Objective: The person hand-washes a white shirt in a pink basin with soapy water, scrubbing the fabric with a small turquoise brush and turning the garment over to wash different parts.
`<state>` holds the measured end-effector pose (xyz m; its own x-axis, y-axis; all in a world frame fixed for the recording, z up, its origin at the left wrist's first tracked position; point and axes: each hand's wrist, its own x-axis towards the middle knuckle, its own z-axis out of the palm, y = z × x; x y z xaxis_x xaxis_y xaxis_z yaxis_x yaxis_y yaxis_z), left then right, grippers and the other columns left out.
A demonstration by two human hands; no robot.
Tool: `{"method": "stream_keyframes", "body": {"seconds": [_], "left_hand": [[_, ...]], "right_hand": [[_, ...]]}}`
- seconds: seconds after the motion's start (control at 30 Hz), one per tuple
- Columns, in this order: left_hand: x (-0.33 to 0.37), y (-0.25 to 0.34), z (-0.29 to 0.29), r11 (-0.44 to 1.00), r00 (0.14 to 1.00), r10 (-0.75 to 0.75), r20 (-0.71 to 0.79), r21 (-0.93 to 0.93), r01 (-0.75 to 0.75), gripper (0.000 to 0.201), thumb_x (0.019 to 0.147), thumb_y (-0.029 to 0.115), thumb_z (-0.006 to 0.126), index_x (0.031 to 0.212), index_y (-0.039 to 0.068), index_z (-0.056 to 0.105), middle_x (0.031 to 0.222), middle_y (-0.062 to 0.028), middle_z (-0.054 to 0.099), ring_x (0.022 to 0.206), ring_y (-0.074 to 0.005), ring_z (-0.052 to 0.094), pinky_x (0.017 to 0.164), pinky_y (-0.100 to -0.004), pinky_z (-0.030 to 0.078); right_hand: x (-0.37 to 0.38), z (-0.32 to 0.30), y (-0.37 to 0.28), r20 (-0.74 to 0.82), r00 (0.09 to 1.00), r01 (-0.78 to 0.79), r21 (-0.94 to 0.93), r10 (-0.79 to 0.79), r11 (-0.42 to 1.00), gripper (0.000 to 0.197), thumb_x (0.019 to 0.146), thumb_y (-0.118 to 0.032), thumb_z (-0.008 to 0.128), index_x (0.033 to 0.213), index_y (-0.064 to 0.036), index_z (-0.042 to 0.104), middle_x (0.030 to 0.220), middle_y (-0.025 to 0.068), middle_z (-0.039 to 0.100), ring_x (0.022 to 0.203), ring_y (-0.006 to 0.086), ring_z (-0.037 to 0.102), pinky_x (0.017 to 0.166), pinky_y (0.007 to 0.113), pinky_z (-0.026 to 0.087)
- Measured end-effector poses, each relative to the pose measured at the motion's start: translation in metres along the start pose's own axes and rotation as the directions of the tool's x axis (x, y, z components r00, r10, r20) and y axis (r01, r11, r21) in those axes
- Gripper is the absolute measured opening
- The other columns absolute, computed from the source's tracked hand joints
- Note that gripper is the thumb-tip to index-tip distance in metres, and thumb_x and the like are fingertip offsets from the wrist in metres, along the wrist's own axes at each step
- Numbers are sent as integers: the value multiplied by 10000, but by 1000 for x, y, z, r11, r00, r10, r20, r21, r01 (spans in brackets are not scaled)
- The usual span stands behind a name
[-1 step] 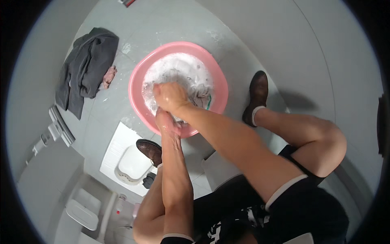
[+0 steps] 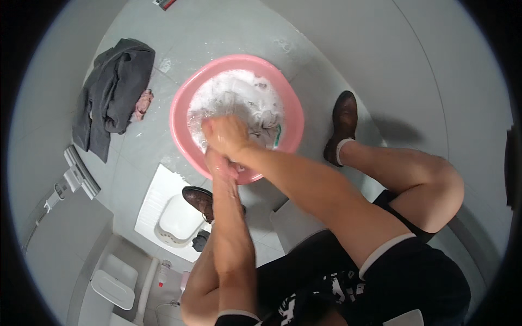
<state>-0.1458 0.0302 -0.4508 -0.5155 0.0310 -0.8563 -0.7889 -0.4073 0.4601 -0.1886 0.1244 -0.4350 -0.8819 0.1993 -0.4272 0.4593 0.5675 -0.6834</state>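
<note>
A round pink basin (image 2: 296, 117) stands on the floor, filled with white suds (image 2: 234, 84). Wet greyish cloth (image 2: 266, 119) pokes out of the foam on its right side, beside a green strip (image 2: 278, 136). Over the basin's near left part, my right hand (image 2: 227, 135) is closed in a fist. My left hand (image 2: 222, 165), wet and also closed, presses against it from just below, near the rim. Whatever lies between the two hands is hidden by the fingers.
Left of the basin lies a heap of dark grey cloth (image 2: 122, 81) with a small pink cloth (image 2: 142, 106). A squat toilet (image 2: 155, 201) is near my left shoe (image 2: 199, 202). A floor squeegee (image 2: 81, 171) leans at the left wall. My right shoe (image 2: 343, 125) stands right.
Both hands stay together over the basin and shift only slightly. The whole view has moved a little. The cloth heap and basin look the same.
</note>
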Motion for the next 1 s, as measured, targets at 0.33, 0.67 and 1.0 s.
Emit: {"method": "stream_keyframes", "body": {"seconds": [0.33,0.67,1.0], "left_hand": [[7,34,6,894,953,279,120,329,-304,118,968,177,498,967,64,532,809,-4,525,707,-104,460,640,-247,397],[-23,91,-12,-84,785,-49,617,781,-619,335,828,210,696,1100,18,667,836,-160,670,791,-234,621,781,-353,479],[-14,79,-73,933,927,42,374,318,-170,177,892,167,634,1025,51,621,874,-5,646,780,-98,602,692,-244,489]], "right_hand": [[19,-39,56,346,916,154,163,-202,975,385,903,-371,567,839,-5,666,733,142,654,671,285,621,655,434,465],[10,-146,22,594,798,-158,370,-102,915,280,852,-268,635,884,5,686,843,40,642,813,117,574,735,307,458],[20,-162,20,623,782,-437,548,0,714,493,871,-226,619,1277,23,490,1214,117,566,1108,206,572,954,343,464]]}}
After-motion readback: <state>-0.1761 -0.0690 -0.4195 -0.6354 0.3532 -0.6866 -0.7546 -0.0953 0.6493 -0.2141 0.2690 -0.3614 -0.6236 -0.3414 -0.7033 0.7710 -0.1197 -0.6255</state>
